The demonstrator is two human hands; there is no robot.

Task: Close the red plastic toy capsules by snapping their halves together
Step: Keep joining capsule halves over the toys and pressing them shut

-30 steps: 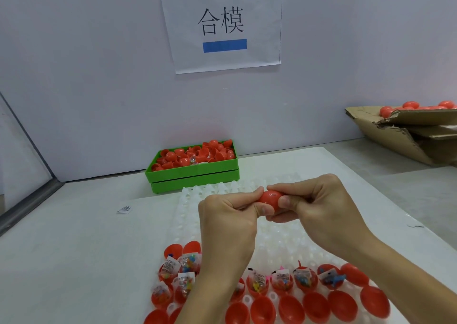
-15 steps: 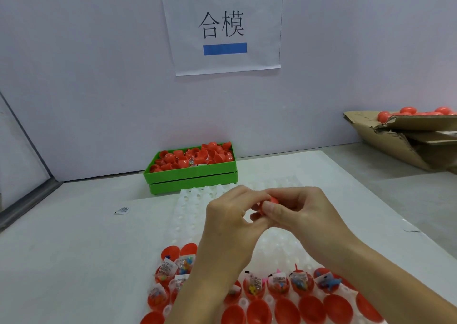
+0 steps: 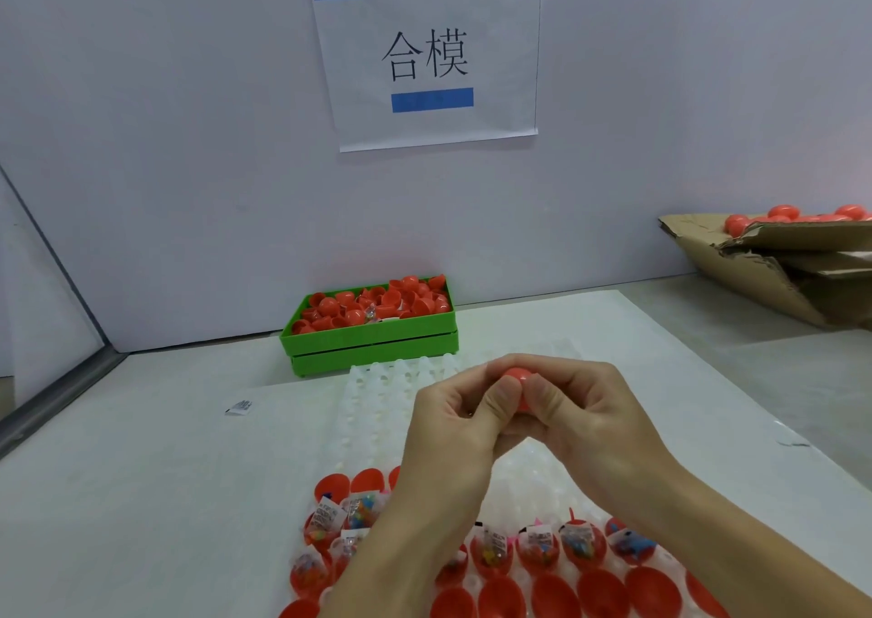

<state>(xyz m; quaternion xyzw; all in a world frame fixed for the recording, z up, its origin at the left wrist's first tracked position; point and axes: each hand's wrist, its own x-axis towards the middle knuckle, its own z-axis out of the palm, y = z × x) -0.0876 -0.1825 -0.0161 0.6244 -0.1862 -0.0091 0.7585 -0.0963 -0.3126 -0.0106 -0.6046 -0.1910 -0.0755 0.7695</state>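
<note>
My left hand point(image 3: 453, 421) and my right hand point(image 3: 578, 410) meet above the white dimpled tray point(image 3: 377, 410), and together they grip one red capsule point(image 3: 518, 375). Only its top shows between the fingertips; both thumbs press on it from the near side. Whether its halves are joined is hidden. Under my wrists, open red capsule halves point(image 3: 580, 546) with small bagged toys sit in the tray's near rows, and empty red halves point(image 3: 601, 594) fill the nearest row.
A green crate point(image 3: 373, 339) heaped with loose red halves stands against the back wall. A torn cardboard box point(image 3: 774, 263) holding closed red capsules lies at the far right. A small white label point(image 3: 239, 406) lies on the table at left.
Both hands dropped slightly and turned the capsule. It showed side-on between the fingertips a second ago; now the thumbs cover most of it. The view shifted a little.
</note>
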